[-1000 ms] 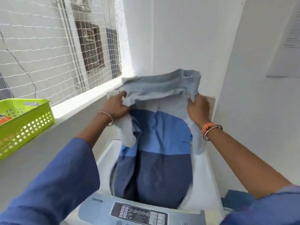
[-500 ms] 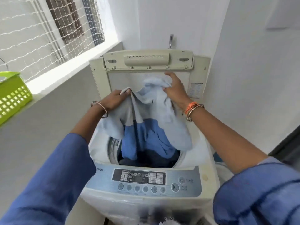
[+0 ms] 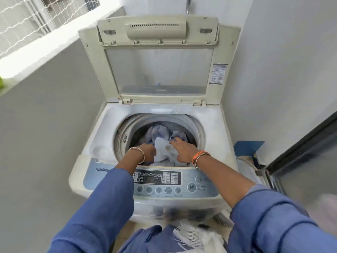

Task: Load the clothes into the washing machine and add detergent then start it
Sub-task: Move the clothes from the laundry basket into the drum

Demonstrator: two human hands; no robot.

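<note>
A top-loading washing machine [image 3: 102,150] stands in front of me with its lid [image 3: 158,70] raised upright. Blue and pale grey clothes [image 3: 160,130] lie bunched low inside the drum. Both my hands reach down into the drum. My left hand [image 3: 148,152] curls round the edge of a pale cloth [image 3: 161,146] on top of the pile. From the other side, my right hand [image 3: 182,150] rests on that cloth with its fingers stretched forward. The control panel [image 3: 191,187] with its start/pause button sits at the near edge, partly hidden by my left sleeve.
A grey wall with a white ledge [image 3: 45,44] runs close along the left; a sliver of the green basket [image 3: 1,83] shows on it. A blue box [image 3: 248,148] and a dark door frame [image 3: 300,139] stand at the right. A white fringed cloth [image 3: 191,234] hangs below.
The blue and grey garment, held up above the machine a second ago, has gone down into the drum. Both hands followed it down and my view tilted towards the machine.
</note>
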